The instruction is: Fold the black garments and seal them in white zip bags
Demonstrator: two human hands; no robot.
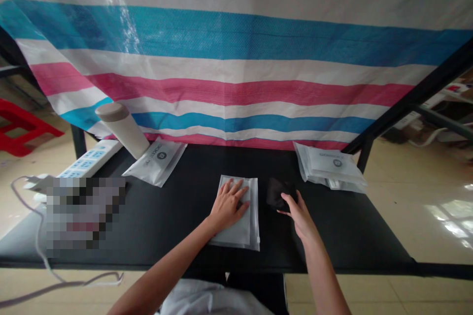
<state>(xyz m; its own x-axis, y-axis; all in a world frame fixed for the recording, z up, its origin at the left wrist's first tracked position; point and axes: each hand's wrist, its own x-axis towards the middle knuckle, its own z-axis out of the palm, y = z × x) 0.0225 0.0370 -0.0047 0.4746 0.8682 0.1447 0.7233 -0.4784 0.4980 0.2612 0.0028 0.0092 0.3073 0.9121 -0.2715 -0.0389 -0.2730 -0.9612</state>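
Observation:
My left hand (229, 205) lies flat with its fingers spread on a frosted zip bag (236, 234), which rests on the black table in front of me. To the right of the bag, my right hand (298, 214) pinches a folded piece of black cloth (278, 194) between thumb and fingers, close over the tabletop. What kind of cloth item it is cannot be made out. The zip slider sits at the bag's lower right corner.
Frosted packages lie at the back left (159, 161) and back right (330, 166). A pale bottle (125, 130) and a power strip (90, 161) with a cable stand at left, near a blurred-out object (86, 214). A striped tarp (229, 69) hangs behind the black table (166, 226).

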